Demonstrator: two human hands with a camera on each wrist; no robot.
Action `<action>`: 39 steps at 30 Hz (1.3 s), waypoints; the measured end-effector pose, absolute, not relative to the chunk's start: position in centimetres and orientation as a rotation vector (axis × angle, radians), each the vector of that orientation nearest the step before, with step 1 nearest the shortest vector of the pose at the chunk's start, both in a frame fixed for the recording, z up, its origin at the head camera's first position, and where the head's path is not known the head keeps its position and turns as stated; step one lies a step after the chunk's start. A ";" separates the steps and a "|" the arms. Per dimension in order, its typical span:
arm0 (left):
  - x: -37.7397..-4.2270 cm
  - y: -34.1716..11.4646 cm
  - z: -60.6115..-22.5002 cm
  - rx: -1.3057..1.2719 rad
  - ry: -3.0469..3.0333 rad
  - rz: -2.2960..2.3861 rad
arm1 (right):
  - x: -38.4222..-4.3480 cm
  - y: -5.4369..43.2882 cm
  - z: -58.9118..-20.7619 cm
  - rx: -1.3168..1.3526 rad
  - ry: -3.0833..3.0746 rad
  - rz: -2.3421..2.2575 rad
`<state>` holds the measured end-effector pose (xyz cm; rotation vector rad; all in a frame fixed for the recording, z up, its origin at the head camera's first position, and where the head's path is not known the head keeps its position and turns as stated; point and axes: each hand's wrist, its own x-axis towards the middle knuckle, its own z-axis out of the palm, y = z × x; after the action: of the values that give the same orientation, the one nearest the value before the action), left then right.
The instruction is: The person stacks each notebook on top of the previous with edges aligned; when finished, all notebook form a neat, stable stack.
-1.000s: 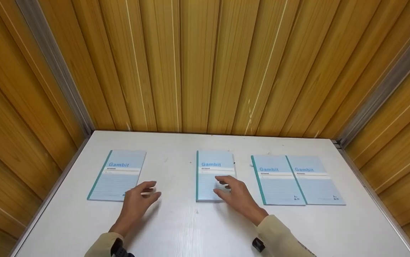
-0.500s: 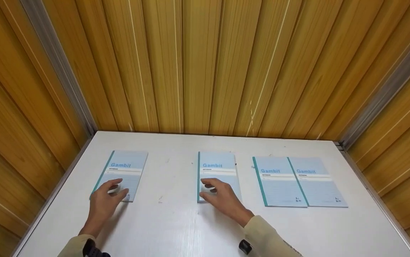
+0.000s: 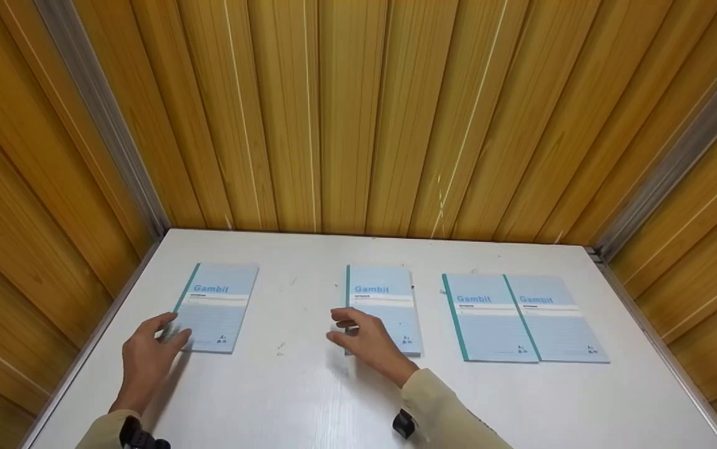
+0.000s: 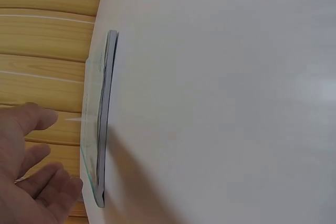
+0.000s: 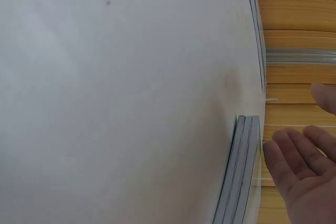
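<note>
My left hand hovers at the lower left corner of a light-blue notebook with a green spine, thumb and fingers apart and nothing between them. In the left wrist view, the same hand is raised above the flat notebook. Over the lower left part of the middle notebook, my right hand is held with loosely bent, spread fingers, also holding nothing. The right wrist view shows this middle one as a neat stack of notebooks, edges towards the camera, beside my right palm.
Two more Gambit notebooks lie at the right, the nearer-left one overlapping the edge of its neighbour. All rest on a white table. Wood-patterned panels enclose its back and sides.
Both hands have moved left: the left from beside the left notebook across to its spine side, the right from the middle stack's centre to its spine. The notebooks stay in place.
</note>
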<state>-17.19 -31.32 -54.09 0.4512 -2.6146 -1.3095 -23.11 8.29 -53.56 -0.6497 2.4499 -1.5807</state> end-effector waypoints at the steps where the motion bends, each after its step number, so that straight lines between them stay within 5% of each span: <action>1: -17.3 -31.6 -54.1 0.467 -2.612 -1.311 | -23.2 8.0 -53.6 -0.644 2.443 -1.583; 39: -16.5 -30.9 -55.4 0.542 -2.695 -1.243 | -23.2 -1.2 -54.7 -0.582 2.298 -1.532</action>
<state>-16.49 -30.95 -55.35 0.5424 -2.6949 -1.2432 -23.24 -1.22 -54.70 -0.5823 2.2981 -1.5319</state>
